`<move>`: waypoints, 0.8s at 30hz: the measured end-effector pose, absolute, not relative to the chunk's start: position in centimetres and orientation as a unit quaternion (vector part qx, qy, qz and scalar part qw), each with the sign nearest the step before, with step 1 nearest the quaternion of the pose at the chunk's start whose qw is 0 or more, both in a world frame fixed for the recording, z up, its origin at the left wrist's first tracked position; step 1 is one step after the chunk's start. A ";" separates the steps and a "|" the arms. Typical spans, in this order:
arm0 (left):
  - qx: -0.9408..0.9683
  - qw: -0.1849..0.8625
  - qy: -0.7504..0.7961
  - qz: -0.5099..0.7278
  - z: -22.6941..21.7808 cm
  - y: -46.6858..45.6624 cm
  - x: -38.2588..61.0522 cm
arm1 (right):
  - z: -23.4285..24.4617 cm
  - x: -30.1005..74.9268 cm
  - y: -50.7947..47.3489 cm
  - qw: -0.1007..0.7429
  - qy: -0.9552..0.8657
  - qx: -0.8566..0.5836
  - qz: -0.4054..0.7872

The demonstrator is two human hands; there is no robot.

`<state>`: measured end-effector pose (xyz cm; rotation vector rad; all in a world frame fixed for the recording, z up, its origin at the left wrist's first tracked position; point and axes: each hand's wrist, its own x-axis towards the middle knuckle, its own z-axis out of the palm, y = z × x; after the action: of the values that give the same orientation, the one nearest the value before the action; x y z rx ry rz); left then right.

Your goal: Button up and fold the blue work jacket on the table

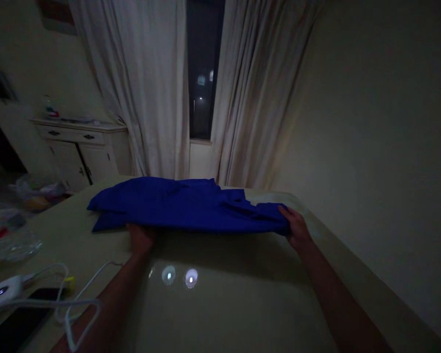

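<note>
A blue piece of cloth (183, 206), folded lengthwise and looking like a garment, stretches across the table. Its near edge is raised, with a shadow underneath. My right hand (297, 228) is closed on the cloth's right end, the thumb on top. At the near edge, left of the middle, my left hand (141, 239) reaches under the cloth and holds it up; most of its fingers are hidden beneath. The cloth's left end spreads loosely past my left hand.
On the table (220, 309) at left lie a dark phone (25, 318), a white device (3, 292) with a cable (91, 282) and a clear plastic bottle (16, 240). A cabinet (113, 147) and curtains (154, 88) stand beyond; a wall (371, 147) borders the right.
</note>
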<state>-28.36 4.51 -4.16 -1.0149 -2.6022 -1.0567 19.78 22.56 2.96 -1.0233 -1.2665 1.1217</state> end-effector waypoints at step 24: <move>-0.629 0.023 -0.720 -0.292 4.5 13.5 -14.5 | -5.6 33.2 19.0 0.463 -0.610 -0.633 0.113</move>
<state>-14.50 13.54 4.51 -1.9472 -2.2294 -0.9050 33.23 19.04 -5.64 -1.5555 -1.4992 0.2787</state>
